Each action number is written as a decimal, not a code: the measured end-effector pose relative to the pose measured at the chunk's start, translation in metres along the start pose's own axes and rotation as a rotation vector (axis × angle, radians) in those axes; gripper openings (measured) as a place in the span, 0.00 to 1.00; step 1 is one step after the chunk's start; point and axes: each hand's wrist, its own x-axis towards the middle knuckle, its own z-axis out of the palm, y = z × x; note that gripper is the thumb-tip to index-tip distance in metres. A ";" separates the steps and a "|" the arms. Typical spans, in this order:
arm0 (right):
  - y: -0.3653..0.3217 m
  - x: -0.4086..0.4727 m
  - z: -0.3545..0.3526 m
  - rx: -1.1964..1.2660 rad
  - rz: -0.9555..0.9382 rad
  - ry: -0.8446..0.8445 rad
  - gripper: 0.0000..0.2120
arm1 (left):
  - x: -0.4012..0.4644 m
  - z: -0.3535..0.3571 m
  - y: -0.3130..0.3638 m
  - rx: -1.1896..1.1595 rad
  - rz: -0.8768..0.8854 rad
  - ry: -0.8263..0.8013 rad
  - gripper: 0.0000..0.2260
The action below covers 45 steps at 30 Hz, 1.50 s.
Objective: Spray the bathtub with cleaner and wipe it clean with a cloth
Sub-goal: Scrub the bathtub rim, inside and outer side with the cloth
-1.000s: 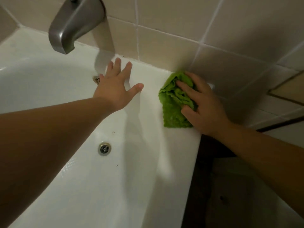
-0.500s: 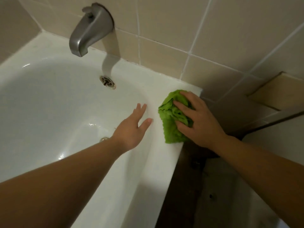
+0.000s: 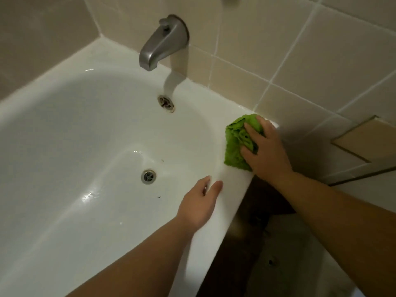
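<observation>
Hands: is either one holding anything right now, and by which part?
The right hand holds the bunched green cloth from above, fingers curled over its top, on the tub rim. The left hand holds nothing.

Hands: 2. Left hand (image 3: pixel 198 205) at 6 o'clock, right hand (image 3: pixel 264 148) at 3 o'clock.
Cloths: 1. Green cloth (image 3: pixel 236 142) under the right hand, approx 3 o'clock.
Tubs: 1. White bathtub (image 3: pixel 64 146), fills the 9 o'clock side.
Spouts: 1. Grey metal spout (image 3: pixel 162 42) at 12 o'clock.
Round metal fittings in tub: 2. Overflow (image 3: pixel 166 102) approx 12 o'clock, floor drain (image 3: pixel 148 176) near ctr.
Dark specks on tub floor: 2 seen, near the floor drain.
</observation>
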 end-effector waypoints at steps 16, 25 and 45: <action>-0.010 -0.010 -0.008 -0.120 0.279 0.039 0.29 | -0.020 -0.007 -0.009 0.129 -0.008 -0.032 0.39; -0.017 -0.003 -0.003 -0.247 0.165 -0.018 0.32 | -0.004 0.005 0.010 0.273 -0.002 -0.002 0.43; -0.029 -0.003 -0.002 -0.193 0.045 -0.010 0.30 | -0.004 0.008 0.019 0.291 0.021 0.060 0.30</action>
